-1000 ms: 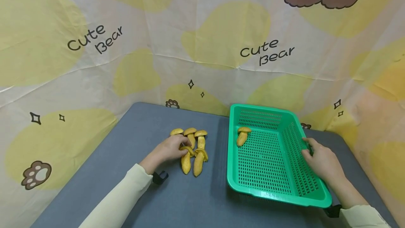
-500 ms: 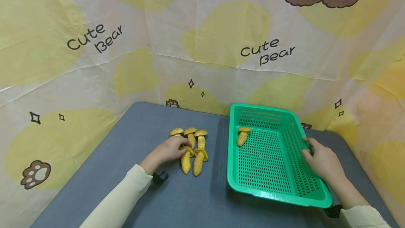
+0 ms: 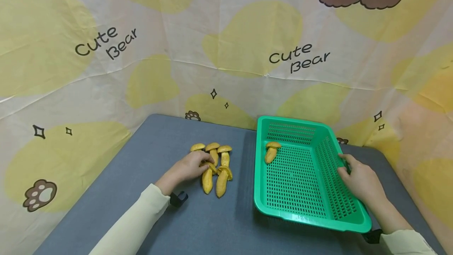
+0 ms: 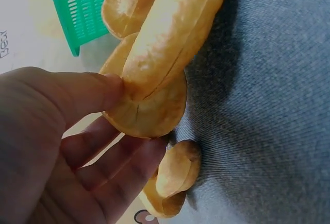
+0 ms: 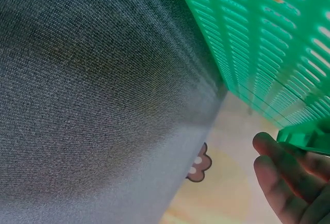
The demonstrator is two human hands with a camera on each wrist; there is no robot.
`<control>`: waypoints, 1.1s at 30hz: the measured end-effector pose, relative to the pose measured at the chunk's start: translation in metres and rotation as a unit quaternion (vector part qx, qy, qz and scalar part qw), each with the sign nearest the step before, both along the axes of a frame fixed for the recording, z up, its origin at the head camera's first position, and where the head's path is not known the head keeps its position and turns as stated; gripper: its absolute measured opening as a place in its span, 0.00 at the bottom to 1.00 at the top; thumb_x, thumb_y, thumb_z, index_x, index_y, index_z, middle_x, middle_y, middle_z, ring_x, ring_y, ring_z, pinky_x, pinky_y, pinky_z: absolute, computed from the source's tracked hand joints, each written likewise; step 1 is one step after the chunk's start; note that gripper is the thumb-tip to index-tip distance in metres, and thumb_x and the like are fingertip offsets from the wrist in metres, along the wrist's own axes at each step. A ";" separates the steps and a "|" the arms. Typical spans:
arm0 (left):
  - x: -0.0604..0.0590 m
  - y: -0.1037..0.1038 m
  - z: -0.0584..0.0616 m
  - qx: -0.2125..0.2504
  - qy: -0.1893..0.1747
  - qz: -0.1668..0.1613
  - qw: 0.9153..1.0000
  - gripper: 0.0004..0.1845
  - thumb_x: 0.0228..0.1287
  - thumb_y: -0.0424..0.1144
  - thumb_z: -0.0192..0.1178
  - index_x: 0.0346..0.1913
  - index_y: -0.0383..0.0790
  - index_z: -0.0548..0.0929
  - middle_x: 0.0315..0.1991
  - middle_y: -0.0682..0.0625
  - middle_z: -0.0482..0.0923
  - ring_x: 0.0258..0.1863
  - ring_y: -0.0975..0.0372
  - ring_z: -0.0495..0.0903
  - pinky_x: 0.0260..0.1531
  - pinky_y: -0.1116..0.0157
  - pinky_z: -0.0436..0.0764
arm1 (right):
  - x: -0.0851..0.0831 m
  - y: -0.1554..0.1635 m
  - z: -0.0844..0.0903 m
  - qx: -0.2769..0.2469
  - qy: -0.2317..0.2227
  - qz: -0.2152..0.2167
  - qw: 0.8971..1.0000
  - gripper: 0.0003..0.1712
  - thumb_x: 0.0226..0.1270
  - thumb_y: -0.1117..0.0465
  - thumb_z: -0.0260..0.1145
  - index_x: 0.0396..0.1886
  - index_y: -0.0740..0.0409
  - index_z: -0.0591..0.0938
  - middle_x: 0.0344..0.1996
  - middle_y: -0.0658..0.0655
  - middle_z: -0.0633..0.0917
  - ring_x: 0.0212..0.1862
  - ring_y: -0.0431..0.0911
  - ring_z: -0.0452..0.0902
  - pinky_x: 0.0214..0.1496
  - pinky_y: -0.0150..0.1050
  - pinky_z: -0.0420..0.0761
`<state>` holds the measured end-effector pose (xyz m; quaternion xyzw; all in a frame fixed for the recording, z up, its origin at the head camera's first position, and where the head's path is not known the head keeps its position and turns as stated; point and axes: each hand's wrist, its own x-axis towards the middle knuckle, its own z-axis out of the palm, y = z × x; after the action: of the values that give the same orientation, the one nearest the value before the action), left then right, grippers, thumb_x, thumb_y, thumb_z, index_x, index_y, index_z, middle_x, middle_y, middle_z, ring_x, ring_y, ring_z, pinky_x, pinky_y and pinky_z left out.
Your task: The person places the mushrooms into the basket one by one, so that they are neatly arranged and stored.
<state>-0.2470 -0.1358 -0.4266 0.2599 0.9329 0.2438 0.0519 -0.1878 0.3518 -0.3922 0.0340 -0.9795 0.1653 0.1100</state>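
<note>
My left hand [image 3: 190, 166] pinches a yellow-brown mushroom [image 3: 207, 183] at its cap, low over the table. In the left wrist view the thumb presses where cap and stem of that mushroom [image 4: 172, 38] meet, and the other fingers lie behind the cap. Its stem points toward me. Close beside it lies another mushroom [image 3: 221, 184]; several more form a row behind, one partly covered by my hand. On the right, my right hand [image 3: 364, 180] grips the side rim of a green plastic basket [image 3: 301, 217], thumb inside. Its fingers [image 5: 281, 165] show under the rim from outside.
One mushroom [image 3: 271, 153] lies in the basket's far left corner. The grey cloth-covered table [image 3: 159, 141] ends at the back against a printed curtain [image 3: 240, 42]. A strip of table separates the mushrooms from the basket.
The pinched mushroom has shifted very slightly to the left and up in the head view. My right hand and the basket have stayed where they were.
</note>
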 end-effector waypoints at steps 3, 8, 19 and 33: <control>0.000 0.000 0.002 0.005 0.002 0.006 1.000 0.10 0.67 0.33 0.58 0.48 0.42 0.85 0.44 0.52 0.83 0.44 0.61 0.81 0.45 0.60 0.80 | 0.000 0.000 0.000 0.000 0.002 -0.001 1.000 0.24 0.71 0.59 0.50 0.64 0.65 0.71 0.10 0.49 0.64 0.12 0.42 0.55 0.15 0.36 0.57; 0.001 0.001 0.005 0.016 0.018 0.006 1.000 0.10 0.67 0.33 0.58 0.48 0.42 0.84 0.43 0.52 0.82 0.45 0.60 0.80 0.47 0.59 0.80 | 0.000 0.000 0.000 0.000 0.004 0.001 1.000 0.24 0.71 0.59 0.51 0.64 0.65 0.71 0.10 0.49 0.64 0.12 0.42 0.55 0.15 0.36 0.57; -0.002 0.005 0.017 0.026 0.053 -0.003 0.998 0.11 0.68 0.32 0.56 0.48 0.42 0.85 0.44 0.50 0.83 0.44 0.59 0.80 0.46 0.59 0.80 | 0.001 0.000 0.000 -0.002 0.007 0.003 1.000 0.24 0.71 0.60 0.50 0.63 0.65 0.71 0.10 0.50 0.64 0.12 0.42 0.55 0.15 0.36 0.57; -0.002 0.020 0.034 0.049 0.067 0.001 0.997 0.11 0.68 0.33 0.56 0.49 0.42 0.84 0.45 0.51 0.82 0.44 0.60 0.79 0.45 0.61 0.79 | 0.001 0.000 0.001 0.000 0.002 0.003 1.000 0.24 0.71 0.60 0.50 0.64 0.66 0.70 0.09 0.49 0.64 0.11 0.42 0.55 0.14 0.36 0.57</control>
<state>-0.2494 -0.1155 -0.3929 0.2774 0.9213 0.2716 -0.0241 -0.1870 0.3518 -0.3913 0.0371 -0.9791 0.1660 0.1114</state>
